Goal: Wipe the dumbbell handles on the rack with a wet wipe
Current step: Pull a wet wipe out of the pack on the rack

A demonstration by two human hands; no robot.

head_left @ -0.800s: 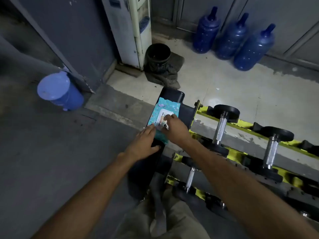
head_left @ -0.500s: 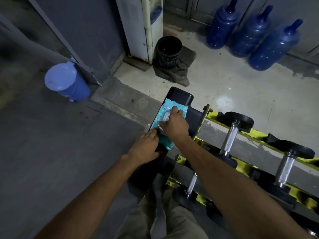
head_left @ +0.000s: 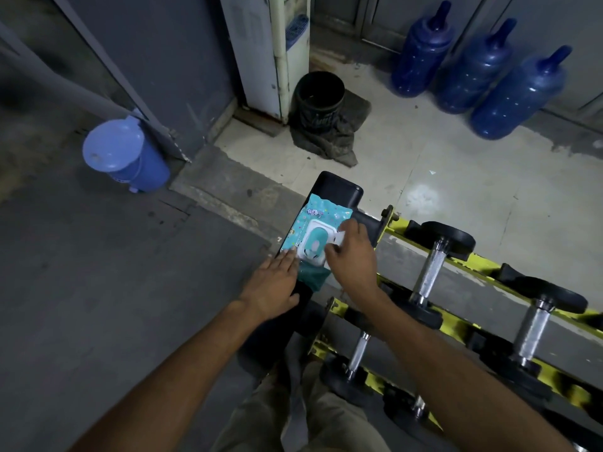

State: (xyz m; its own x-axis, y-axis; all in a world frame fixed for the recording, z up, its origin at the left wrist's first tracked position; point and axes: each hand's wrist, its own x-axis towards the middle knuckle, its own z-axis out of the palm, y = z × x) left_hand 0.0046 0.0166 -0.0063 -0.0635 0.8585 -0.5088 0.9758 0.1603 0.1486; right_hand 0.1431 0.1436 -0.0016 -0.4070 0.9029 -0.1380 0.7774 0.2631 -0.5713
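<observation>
I see my left hand (head_left: 274, 288) lying flat, fingers straight and close together, with the fingertips pressing the near left edge of the teal wet wipe pack (head_left: 305, 228). The pack lies on top of the black end post (head_left: 339, 192) of the dumbbell rack (head_left: 399, 228). My right hand (head_left: 354, 259) is at the pack's right side, thumb and fingers curled and pinching the white lid flap (head_left: 339, 239), which stands open toward the right over the oval opening. I cannot tell whether a wipe has come out. To the right, two dumbbells sit on the upper yellow rails with their knurled metal handles bare: the nearer handle (head_left: 430, 275) just beside my right wrist, the farther handle (head_left: 532, 327) well apart. A smaller dumbbell (head_left: 357, 353) rests on the lower tier under my right forearm. On the floor beyond are a blue lidded bin (head_left: 124, 154), a black bucket (head_left: 319, 99) on a rag, and three blue water jugs (head_left: 476, 66).
</observation>
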